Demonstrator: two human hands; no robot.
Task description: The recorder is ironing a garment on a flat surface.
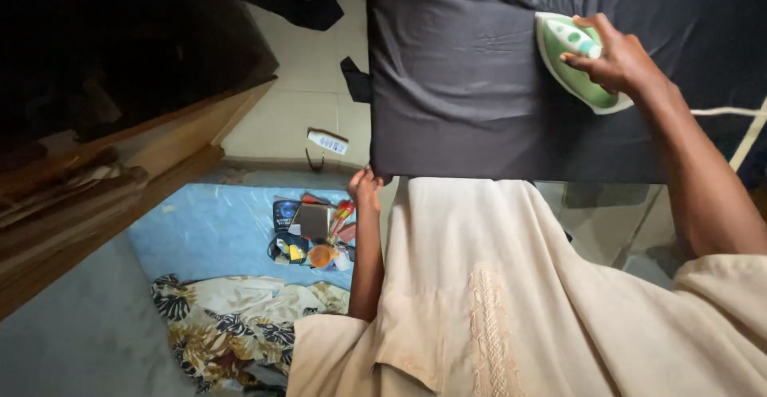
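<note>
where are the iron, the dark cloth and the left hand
iron (569, 61), head view, on its green and white body
dark cloth (463, 85), head view, on its flat middle
left hand (365, 185), head view, on the hand's back

The right hand (611, 61) covers the handle and back of the iron (577, 65), so its grip is only partly seen. The iron's cord (731, 121) runs off the right edge. The dark cloth (479, 69) is cut off at the top and right, and the board under it is wholly hidden. The left hand (366, 188) curls at the cloth's near corner; its fingertips slip out of sight beneath. The small things (313, 233) on the blue mat (216, 229) are too tiny to name. The dark cabinet (120, 53) is lost in shadow.
</note>
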